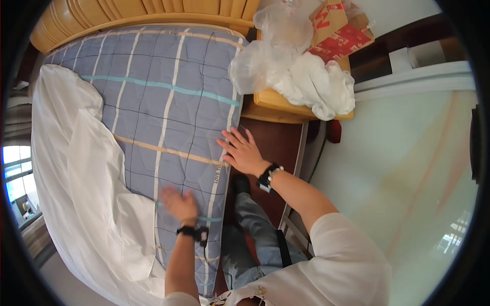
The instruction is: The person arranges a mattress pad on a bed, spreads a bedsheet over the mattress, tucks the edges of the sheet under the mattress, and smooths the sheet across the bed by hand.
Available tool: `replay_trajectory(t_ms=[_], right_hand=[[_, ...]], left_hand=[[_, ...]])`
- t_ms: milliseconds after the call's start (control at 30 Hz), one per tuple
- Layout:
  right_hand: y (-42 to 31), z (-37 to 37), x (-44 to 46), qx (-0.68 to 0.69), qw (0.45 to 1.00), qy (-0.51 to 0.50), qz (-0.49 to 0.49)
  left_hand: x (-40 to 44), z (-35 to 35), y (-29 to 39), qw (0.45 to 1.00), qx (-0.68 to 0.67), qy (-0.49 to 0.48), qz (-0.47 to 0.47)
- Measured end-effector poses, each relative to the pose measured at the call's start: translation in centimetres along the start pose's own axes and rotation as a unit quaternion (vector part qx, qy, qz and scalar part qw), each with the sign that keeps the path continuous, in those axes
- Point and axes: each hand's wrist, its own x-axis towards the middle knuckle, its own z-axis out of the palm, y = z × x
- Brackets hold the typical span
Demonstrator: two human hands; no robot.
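A mattress with a blue-grey checked cover [148, 109] lies in front of me, its stripes running white, orange and turquoise. My right hand [244, 154] rests at the mattress's right edge, its fingers spread and nothing in them. Over the lower part of the mattress is my left hand [179, 205], blurred by motion, with the thumb apart from the fingers and no object visible in it. Whether it touches the cover I cannot tell. A loose white sheet [97, 188] lies in folds along the left side, to the left of my left hand.
A curved wooden headboard [153, 11] stands at the far end. Beside it, a wooden nightstand [278, 109] bears clear plastic bags [280, 30], a bunched white cloth [316, 84] and a red and brown box [339, 33]. A pale glossy panel [403, 168] takes up the right side.
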Motion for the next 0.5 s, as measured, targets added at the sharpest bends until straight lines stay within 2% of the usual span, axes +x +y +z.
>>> replay_trajectory(t_ms=[67, 100, 167, 233, 267, 333, 367, 400, 433, 467, 500], right_hand=[[-1.8, -1.0, 0.0, -0.007, 0.997, 0.001, 0.081], [-3.1, -1.5, 1.0, 0.001, 0.998, -0.003, 0.063], [-5.5, -2.1, 3.7, 0.047, 0.997, -0.056, -0.012], [-8.7, 0.0, 6.4, 0.082, 0.985, -0.065, -0.14], [-9.4, 1.1, 7.5, 0.085, 0.983, -0.069, -0.146], [-9.8, 4.0, 9.7, 0.091, 0.936, -0.113, -0.32], [-7.4, 6.0, 11.5, 0.049, 0.94, -0.112, -0.318], [-4.1, 7.1, 13.8, 0.008, 0.944, -0.113, -0.311], [-1.5, 2.8, 16.1, -0.073, 0.961, -0.077, -0.254], [-0.1, -3.2, 18.3, -0.097, 0.985, -0.087, -0.11], [3.3, -3.5, 19.7, -0.081, 0.996, -0.041, 0.007]], left_hand=[[2.3, -2.2, 8.1, 0.986, -0.047, -0.049, 0.149], [2.1, -1.9, 8.6, 0.984, -0.026, -0.06, 0.166], [2.9, -1.5, 8.8, 0.982, -0.006, -0.066, 0.178], [2.7, -1.5, 8.3, 0.96, 0.011, -0.195, 0.202], [2.4, -1.2, 8.3, 0.961, 0.01, -0.195, 0.195], [2.0, -0.9, 8.2, 0.963, 0.02, -0.218, 0.157], [2.2, -0.7, 8.1, 0.963, 0.027, -0.228, 0.143], [2.3, -0.4, 8.1, 0.978, -0.005, -0.106, 0.182], [2.3, -0.1, 7.9, 0.978, -0.002, -0.104, 0.182], [2.3, 0.2, 7.7, 0.978, -0.016, -0.093, 0.186], [2.1, 0.4, 7.6, 0.978, -0.03, -0.083, 0.191]])
